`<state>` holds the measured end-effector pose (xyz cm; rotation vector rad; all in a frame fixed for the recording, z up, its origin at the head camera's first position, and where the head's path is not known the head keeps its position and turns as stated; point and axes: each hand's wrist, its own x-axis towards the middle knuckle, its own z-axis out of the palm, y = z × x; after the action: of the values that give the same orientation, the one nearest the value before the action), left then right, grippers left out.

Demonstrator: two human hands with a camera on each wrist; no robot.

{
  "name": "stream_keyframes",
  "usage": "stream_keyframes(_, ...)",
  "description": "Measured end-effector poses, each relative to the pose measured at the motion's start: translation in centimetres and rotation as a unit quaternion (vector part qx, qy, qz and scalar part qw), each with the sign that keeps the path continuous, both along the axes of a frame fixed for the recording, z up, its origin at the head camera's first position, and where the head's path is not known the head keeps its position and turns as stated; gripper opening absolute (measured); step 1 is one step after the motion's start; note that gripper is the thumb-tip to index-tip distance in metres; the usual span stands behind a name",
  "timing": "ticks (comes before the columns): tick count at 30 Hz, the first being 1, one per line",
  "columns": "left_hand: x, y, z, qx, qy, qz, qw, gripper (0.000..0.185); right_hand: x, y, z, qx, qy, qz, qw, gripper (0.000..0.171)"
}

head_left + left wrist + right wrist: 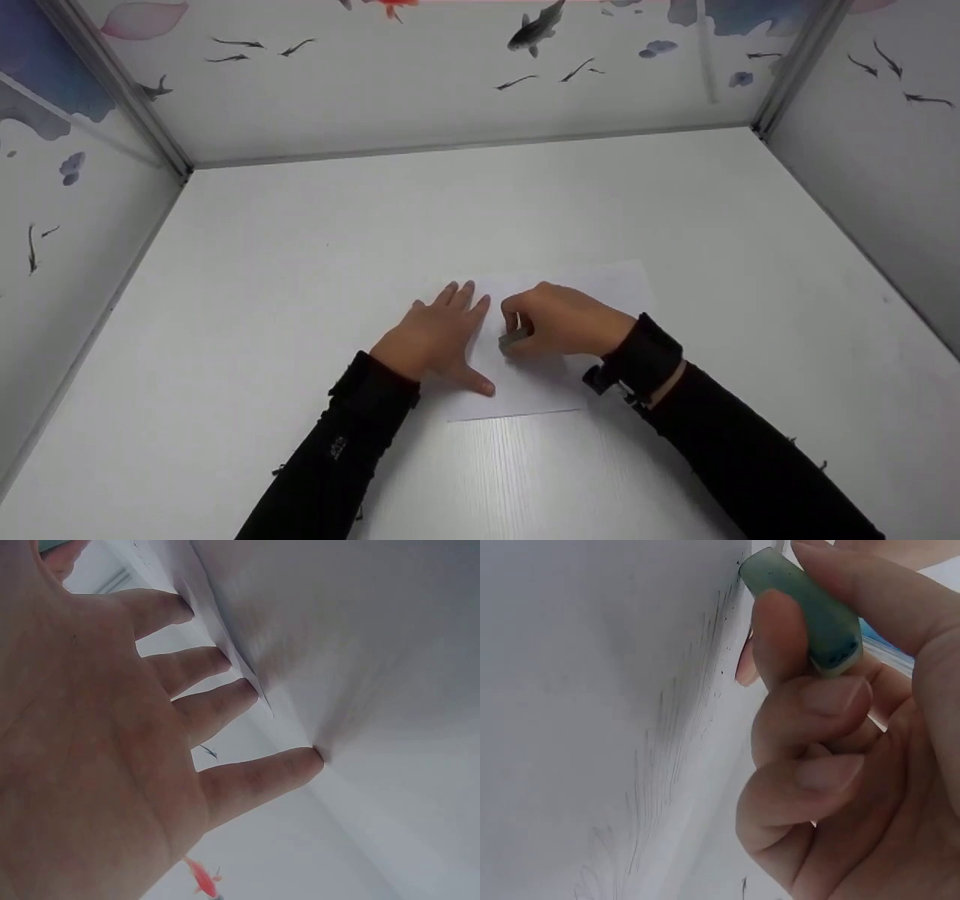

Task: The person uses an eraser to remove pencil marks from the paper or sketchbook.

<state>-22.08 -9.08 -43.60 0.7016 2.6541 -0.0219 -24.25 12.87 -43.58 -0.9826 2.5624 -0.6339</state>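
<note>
A white sheet of paper (525,394) lies on the white table. On its left side my left hand (439,334) rests with spread, straight fingers; in the left wrist view the fingertips (247,688) touch the sheet and one touches the surface past its edge. My right hand (566,319) pinches a green eraser (821,611) between thumb and forefinger, the other fingers curled in. One end of the eraser meets the paper in the right wrist view. Thin pencil lines (660,742) run across the sheet, with small dark crumbs near the eraser.
White panels (450,105) printed with fish and petals stand at the back and both sides of the table (300,225). Metal posts (142,97) join them at the corners. Black straps (645,356) circle both wrists.
</note>
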Motion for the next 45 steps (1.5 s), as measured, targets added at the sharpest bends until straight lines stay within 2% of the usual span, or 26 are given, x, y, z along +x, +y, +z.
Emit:
stream_keyframes(4,-0.1,0.0,-0.1,-0.003,-0.003,0.003,1.0,0.132,-0.2,0.4,-0.1,0.029,0.031,-0.029,0.999,0.01)
stream_keyframes(11,-0.2,0.3,-0.1,-0.012,-0.006,0.009,0.9999,0.133,-0.8,1.1,-0.6,0.061,0.082,-0.137,0.985,0.028)
stream_keyframes(16,-0.1,0.2,0.0,-0.016,-0.004,0.006,0.9999,0.132,-0.9,1.4,-0.8,0.055,0.118,-0.168,0.977,0.019)
stream_keyframes(18,-0.1,0.2,-0.1,-0.016,-0.004,0.005,0.9999,0.132,-0.9,1.4,-0.7,0.049,0.102,-0.17,0.979,0.018)
stream_keyframes(22,-0.2,0.2,-0.2,-0.015,-0.004,0.005,0.9999,0.133,-0.9,1.3,-0.5,0.037,0.035,-0.138,0.989,0.021)
stream_keyframes(24,-0.2,0.2,-0.2,-0.015,-0.003,0.004,0.9999,0.133,-0.9,1.3,-0.4,0.033,0.012,-0.131,0.991,0.022)
stream_keyframes(29,-0.2,0.2,-0.2,-0.013,-0.006,0.007,0.9999,0.132,-0.9,1.3,-0.4,0.028,0.029,-0.169,0.985,0.019)
stream_keyframes(31,-0.2,0.1,-0.2,-0.013,-0.007,0.007,0.9999,0.132,-0.8,1.1,-0.4,0.029,0.022,-0.152,0.988,0.019)
stream_keyframes(33,-0.2,0.2,-0.2,-0.012,-0.006,0.007,0.9999,0.132,-0.7,0.9,-0.3,0.03,-0.001,-0.122,0.992,0.02)
stream_keyframes(35,-0.2,0.2,-0.2,-0.012,-0.005,0.006,0.9999,0.132,-0.7,0.8,-0.3,0.033,-0.02,-0.11,0.993,0.02)
stream_keyframes(39,-0.2,0.3,-0.1,-0.007,-0.003,0.007,0.9999,0.132,-0.8,0.9,-0.4,0.043,0.015,-0.168,0.985,0.021)
stream_keyframes(41,-0.2,0.3,-0.1,-0.006,-0.004,0.009,0.9999,0.131,-0.7,0.8,-0.5,0.041,0.035,-0.179,0.982,0.02)
stream_keyframes(45,-0.1,0.3,-0.1,-0.009,-0.003,0.008,0.9999,0.13,-0.4,0.4,-0.6,0.035,0.02,-0.127,0.991,0.018)
